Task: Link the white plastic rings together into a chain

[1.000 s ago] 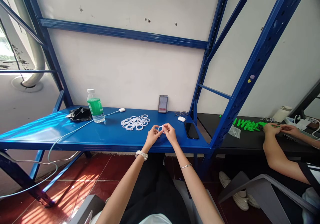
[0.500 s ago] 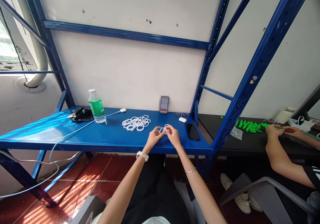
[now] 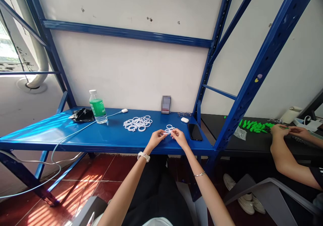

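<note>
Both my hands pinch a small cluster of white rings [image 3: 169,128] just above the blue table, near its front edge. My left hand [image 3: 156,138] is closed on the cluster's left side, thumb and fingertips together. From the right, my right hand [image 3: 179,137] grips it the same way. How the rings are joined is too small to make out. A pile of similar white rings [image 3: 137,123] lies on the table to the left of my hands.
A bottle with a green label [image 3: 98,108], a black plastic bag [image 3: 82,115] and a white cable [image 3: 83,128] are on the left. To the right lie a black phone [image 3: 194,132], a white case [image 3: 184,120] and glasses [image 3: 184,114]. Another person's hands [image 3: 285,131] work beside green pieces [image 3: 254,126].
My right hand has shifted slightly right and down, away from my left. The white rings between them are now more spread out and more visible.
</note>
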`<act>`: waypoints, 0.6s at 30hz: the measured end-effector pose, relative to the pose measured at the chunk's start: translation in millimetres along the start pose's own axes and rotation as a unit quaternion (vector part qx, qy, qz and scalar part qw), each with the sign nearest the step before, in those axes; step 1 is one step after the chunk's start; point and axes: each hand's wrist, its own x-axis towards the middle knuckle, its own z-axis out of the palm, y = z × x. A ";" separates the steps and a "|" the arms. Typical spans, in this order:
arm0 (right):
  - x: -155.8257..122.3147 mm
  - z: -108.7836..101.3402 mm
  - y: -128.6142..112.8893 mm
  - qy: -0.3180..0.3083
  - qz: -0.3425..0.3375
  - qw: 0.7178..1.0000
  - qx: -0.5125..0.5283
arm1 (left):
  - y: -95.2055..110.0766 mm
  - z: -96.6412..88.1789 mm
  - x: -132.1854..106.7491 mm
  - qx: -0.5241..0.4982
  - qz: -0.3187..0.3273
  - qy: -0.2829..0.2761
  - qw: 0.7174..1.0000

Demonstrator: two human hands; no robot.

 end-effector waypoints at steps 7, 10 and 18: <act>1.3 -3.4 6.7 0.010 0.042 0.997 0.062 | 1.2 -1.1 -0.6 -0.029 0.006 -0.033 0.999; 1.4 -2.9 7.4 0.011 0.042 0.997 0.069 | 1.2 -2.0 -0.2 -0.028 0.015 -0.043 0.999; 2.5 -2.0 11.8 0.013 0.037 0.997 0.072 | 3.5 -3.3 0.5 -0.054 0.026 -0.057 0.997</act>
